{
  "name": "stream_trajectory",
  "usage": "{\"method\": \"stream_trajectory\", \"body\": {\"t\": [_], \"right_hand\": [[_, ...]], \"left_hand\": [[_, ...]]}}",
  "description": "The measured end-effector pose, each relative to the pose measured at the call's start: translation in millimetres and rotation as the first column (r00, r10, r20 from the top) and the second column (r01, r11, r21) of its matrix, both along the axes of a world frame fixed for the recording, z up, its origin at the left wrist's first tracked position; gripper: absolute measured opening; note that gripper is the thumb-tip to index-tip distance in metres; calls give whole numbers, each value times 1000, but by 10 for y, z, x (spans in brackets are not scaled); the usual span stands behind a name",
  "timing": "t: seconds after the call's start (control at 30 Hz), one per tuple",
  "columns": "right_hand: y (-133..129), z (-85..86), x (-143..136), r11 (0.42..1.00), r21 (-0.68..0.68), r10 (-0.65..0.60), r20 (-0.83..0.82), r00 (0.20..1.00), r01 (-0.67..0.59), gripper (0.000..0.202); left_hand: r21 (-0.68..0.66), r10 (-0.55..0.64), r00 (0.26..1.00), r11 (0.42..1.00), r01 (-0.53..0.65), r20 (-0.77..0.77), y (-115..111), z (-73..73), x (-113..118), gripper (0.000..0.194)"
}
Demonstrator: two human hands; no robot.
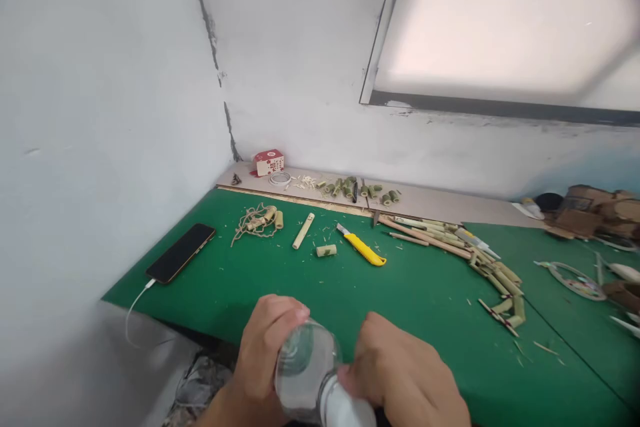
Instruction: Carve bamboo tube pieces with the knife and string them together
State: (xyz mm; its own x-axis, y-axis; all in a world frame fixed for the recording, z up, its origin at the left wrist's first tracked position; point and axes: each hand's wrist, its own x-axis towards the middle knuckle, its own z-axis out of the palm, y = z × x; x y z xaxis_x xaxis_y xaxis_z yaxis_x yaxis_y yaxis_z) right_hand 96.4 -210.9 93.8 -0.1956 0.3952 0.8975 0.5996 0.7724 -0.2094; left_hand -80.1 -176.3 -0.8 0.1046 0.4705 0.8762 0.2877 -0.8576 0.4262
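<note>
At the near edge of the green table (240, 287), my left hand (265, 353) is wrapped round a clear, see-through bottle (305, 360). The bottle is tilted, its white cap (345, 407) toward the bottom of the view. My right hand (400, 367) is closed at the cap, with the thumb against its side. Beyond my hands lie a yellow utility knife (366, 249) with its blade out, a short bamboo piece (327, 251) and a longer bamboo strip (303, 231) with small dark marks near one end.
A black phone (181, 253) with a white cable lies at left. Twine (253, 223) is behind. At right are a hammer (425, 236), joined bamboo pieces (505, 277) and a round hoop (575, 280). A red-and-white box (269, 163) and bamboo offcuts (345, 188) line the wall.
</note>
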Motion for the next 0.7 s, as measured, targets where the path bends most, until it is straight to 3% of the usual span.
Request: {"method": "stream_trajectory", "body": {"t": [0.1,0.13,0.27,0.4,0.6,0.7], "right_hand": [[95,-67,35,978,-190,94,11,996,-90,15],[125,-99,45,969,-213,125,-16,992,-126,19],[213,-169,91,946,-172,274,-35,961,-275,56],[214,-101,126,880,-247,411,-32,911,-406,52],[131,-65,14,905,-245,294,-229,928,-347,37],[162,-119,40,935,-225,226,-217,950,-274,44]], "left_hand": [[-33,-4,1000,999,5,31,22,-73,36,44],[-57,-5,1000,998,6,29,37,-84,32,46],[-227,-14,1000,974,19,23,91,-50,-34,67],[-252,-55,998,966,54,5,78,-10,-68,62],[-312,-32,999,949,40,29,-11,-47,15,68],[-341,-50,997,938,65,53,172,73,26,67]]}}
